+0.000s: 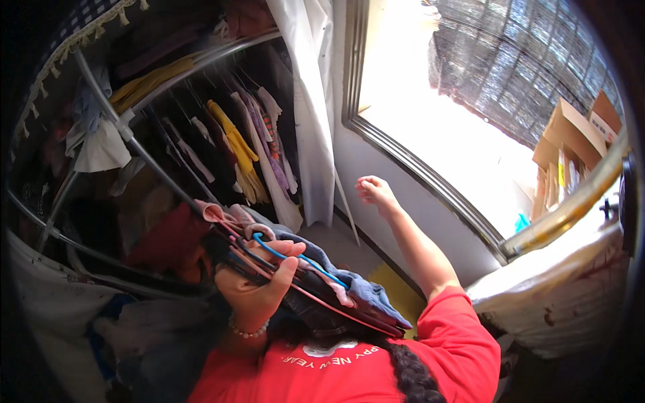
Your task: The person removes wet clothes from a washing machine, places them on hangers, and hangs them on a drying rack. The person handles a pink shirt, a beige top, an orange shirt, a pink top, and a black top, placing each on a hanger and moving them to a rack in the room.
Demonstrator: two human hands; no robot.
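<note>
A bundle of clothes hangers is gripped in my left hand [259, 289], its fingers closed round their hook ends in front of my chest. One blue hanger [309, 262] stands out among the pink and dark ones. Garments hang from the bundle: a blue-grey denim piece [376, 299], a pink piece [213, 211] and dark cloth partly hidden under my hand. My right hand [376, 193] reaches out beside the wall below the window, away from the bundle. Its fingers are loosely bent, and nothing shows in them.
A metal clothes rack [158, 164] fills the left side, with several garments on it, including a yellow top [235, 151]. A white curtain [316, 107] hangs at its right end. Beyond the window frame [426, 181] is bright light. At far right stands an opened cardboard box [571, 138].
</note>
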